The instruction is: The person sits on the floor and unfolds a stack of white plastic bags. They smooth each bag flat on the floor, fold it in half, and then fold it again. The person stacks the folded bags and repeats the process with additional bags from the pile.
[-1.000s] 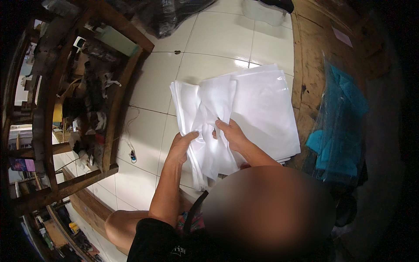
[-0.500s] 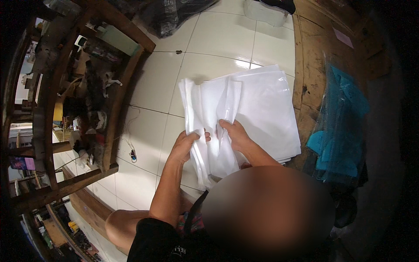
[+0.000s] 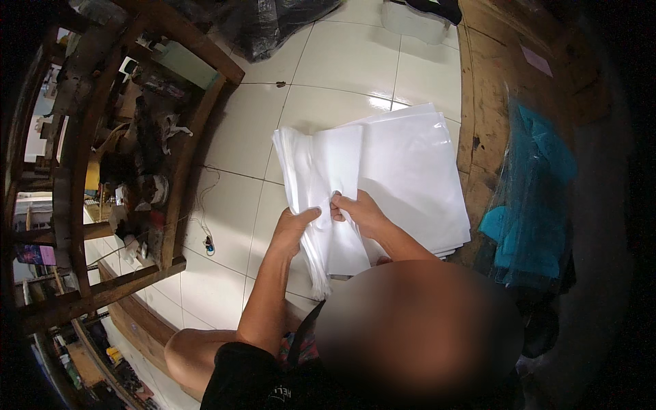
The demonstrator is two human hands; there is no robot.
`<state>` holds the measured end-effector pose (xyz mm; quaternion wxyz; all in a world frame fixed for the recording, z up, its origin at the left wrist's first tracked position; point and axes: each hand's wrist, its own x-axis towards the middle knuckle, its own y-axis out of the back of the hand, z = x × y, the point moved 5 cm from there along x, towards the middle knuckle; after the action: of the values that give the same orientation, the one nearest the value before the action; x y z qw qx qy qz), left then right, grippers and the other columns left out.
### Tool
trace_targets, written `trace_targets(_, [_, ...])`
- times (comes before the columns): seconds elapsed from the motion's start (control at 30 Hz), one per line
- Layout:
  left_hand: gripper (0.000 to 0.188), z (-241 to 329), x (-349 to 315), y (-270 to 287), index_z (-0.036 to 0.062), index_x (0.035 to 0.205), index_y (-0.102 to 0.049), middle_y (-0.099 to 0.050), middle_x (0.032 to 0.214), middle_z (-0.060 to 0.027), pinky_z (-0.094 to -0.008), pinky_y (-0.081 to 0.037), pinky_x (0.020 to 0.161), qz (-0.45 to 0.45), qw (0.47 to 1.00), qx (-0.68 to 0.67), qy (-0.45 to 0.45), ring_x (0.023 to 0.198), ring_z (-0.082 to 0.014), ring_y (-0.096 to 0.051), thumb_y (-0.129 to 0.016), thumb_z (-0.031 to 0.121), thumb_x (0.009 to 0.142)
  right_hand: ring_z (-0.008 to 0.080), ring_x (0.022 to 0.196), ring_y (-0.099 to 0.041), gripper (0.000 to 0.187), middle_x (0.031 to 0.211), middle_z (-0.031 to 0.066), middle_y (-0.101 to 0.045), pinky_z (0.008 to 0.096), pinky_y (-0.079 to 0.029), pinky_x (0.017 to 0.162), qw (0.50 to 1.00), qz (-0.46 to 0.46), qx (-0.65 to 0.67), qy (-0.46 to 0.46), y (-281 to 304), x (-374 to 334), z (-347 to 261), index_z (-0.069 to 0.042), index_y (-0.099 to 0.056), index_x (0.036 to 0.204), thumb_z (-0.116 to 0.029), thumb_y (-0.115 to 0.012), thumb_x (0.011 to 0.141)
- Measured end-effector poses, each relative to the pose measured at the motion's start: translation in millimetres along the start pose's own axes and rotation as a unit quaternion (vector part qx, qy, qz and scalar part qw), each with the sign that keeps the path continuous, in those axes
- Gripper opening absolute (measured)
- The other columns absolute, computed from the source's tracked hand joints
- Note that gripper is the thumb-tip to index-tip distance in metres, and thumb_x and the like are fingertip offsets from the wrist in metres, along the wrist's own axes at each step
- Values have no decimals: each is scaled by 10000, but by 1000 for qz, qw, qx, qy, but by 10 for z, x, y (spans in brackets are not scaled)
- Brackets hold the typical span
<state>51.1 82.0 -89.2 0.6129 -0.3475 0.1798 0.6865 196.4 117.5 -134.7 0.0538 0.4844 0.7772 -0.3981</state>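
Observation:
A bundle of thin white plastic sheets (image 3: 307,164) is held up between my two hands, its left part gathered in layered folds. My left hand (image 3: 294,229) grips the bundle's left edge, thumb on top and fingers behind. With thumb and bent fingers, my right hand (image 3: 352,210) pinches the right flap of the sheets near its middle. Beneath and to the right, a flat stack of larger white plastic sheets (image 3: 417,171) lies on the floor. The lower right of that stack is hidden by a blurred patch.
On the left stands a wooden shelf frame (image 3: 174,178) with assorted items. Teal goods in clear plastic (image 3: 523,239) lie on the brown cardboard (image 3: 482,102) at the right. Black plastic (image 3: 263,27) and a whitish container (image 3: 413,24) sit at the far side of the tiled floor (image 3: 236,130).
The right flap has been drawn left and now lies flatter against the bundle. My right hand has moved slightly left; its fingers now show around the sheet edge.

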Motion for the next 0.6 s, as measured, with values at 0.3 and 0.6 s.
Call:
trace_targets(0.3, [539, -86, 48, -57, -79, 1177, -477, -602, 1041, -173, -348, -515, 772, 23, 999, 23, 2, 880, -246, -616, -705, 144, 742, 199, 842, -588, 369, 961, 144, -617, 315, -482, 751, 982, 96, -163, 30, 32, 79, 159, 99, -555, 1046, -229, -568, 878])
trace_targets(0.6, [401, -26, -15, 38, -66, 1111, -540, -628, 974, -149, -335, -520, 730, 20, 998, -57, -5, 825, -227, -630, -653, 109, 768, 173, 819, -565, 380, 923, 116, -608, 304, -470, 719, 987, 156, 31, -38, 91, -43, 93, 63, -539, 1073, -278, -547, 907])
